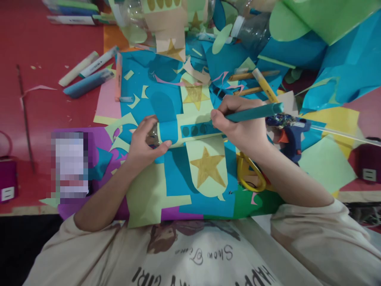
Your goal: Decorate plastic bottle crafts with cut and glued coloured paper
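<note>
A paper aeroplane model (pixel 190 131) with a pale green body, blue round windows and wings bearing gold stars (pixel 208 167) lies on blue paper in front of me. My left hand (pixel 145 141) is closed around its blue nose end, holding it steady. My right hand (pixel 238 123) is closed on a teal marker (pixel 256 112), whose tip rests by the row of blue window dots on the body.
Yellow-handled scissors (pixel 251 174) and a blue glue gun (pixel 290 133) lie right of the model. Several markers (pixel 89 73) lie on the red surface at upper left. Plastic bottles (pixel 250 28), pencils and coloured paper scraps crowd the back. A purple box (pixel 7 178) sits at far left.
</note>
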{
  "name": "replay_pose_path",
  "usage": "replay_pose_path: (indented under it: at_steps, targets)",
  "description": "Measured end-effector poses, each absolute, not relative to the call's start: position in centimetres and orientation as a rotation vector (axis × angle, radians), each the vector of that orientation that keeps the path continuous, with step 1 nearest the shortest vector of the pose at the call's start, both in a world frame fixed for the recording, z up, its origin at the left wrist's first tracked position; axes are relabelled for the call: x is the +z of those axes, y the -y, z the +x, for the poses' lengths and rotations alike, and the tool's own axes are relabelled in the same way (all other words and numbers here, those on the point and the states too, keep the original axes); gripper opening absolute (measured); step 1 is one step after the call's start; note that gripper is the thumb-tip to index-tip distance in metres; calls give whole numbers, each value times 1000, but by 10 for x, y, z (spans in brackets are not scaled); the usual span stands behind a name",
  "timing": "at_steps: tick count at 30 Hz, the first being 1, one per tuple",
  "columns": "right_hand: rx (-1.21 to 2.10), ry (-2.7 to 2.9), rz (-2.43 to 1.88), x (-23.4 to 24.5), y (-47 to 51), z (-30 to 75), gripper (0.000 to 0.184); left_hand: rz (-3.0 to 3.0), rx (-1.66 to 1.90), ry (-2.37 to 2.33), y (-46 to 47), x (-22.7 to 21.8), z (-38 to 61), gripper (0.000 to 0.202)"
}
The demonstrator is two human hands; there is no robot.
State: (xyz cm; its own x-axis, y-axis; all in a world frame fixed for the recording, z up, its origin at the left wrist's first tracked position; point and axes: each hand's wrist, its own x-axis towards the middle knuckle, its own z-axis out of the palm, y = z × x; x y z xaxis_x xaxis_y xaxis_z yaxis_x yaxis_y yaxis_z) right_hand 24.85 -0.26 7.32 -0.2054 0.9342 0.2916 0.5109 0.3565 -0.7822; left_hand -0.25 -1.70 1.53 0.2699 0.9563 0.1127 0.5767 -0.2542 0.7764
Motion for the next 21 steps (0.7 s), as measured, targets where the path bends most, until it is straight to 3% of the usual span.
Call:
replay_pose_path:
  at_steps: [21]
  targets:
    - [788,1739,-1258,76,1,249,40,1907,816,-1344,18,14,-3,42]
